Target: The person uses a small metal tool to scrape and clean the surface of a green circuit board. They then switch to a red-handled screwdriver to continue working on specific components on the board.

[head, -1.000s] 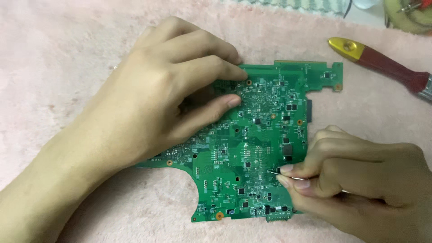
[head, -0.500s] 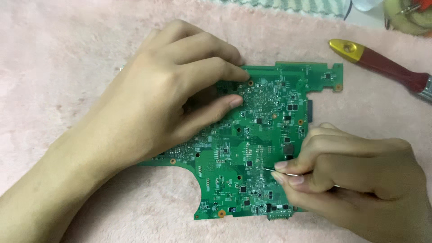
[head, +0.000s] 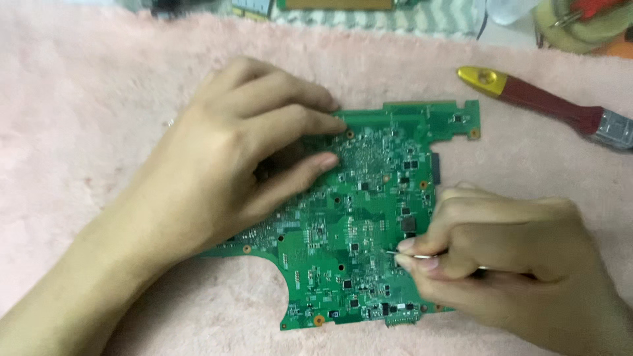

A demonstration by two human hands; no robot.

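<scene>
Head view | my left hand [head: 224, 158] stayed spread flat on the green circuit board [head: 369, 217] | my right hand [head: 508, 264], pinching thin tweezers [head: 405, 254], had edged left along it.

Only one view is given, taken from a camera worn on the head and aimed steeply down and forward at the surface [head: 79, 99], which is covered by a pink fluffy cloth. The scene is seen from close by: the green circuit board [head: 369, 217] fills the middle of the frame, the left hand [head: 231, 165] enters from the lower left and the right hand [head: 514, 264] is cut by the lower right edge. The far edge of the cloth is shown along the top.
</scene>
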